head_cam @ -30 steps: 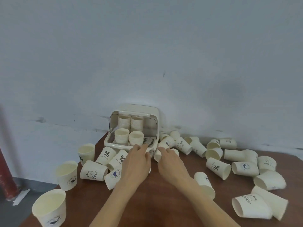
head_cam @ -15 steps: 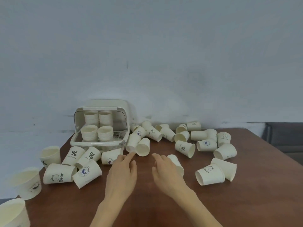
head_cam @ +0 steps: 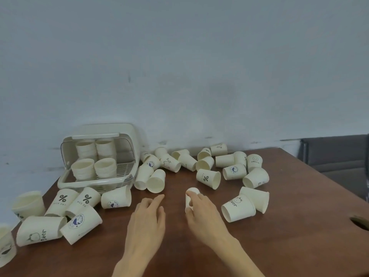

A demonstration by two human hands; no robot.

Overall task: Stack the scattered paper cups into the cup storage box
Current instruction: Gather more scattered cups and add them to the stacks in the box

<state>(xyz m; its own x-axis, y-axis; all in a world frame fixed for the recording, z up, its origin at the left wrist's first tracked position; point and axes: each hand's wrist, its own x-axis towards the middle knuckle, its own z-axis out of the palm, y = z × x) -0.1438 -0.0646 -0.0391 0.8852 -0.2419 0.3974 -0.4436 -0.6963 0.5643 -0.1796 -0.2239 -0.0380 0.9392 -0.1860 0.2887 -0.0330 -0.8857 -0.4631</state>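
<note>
Mostly hidden, a cup (head_cam: 192, 193) (base showing) under the right hand (head_cam: 201, 211).

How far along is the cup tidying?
Early on. Four stacks of white paper cups already stand in the cream plastic storage box. The right hand grips one lying cup; the left hand is empty. Dozens remain scattered on the brown wooden table.
</note>
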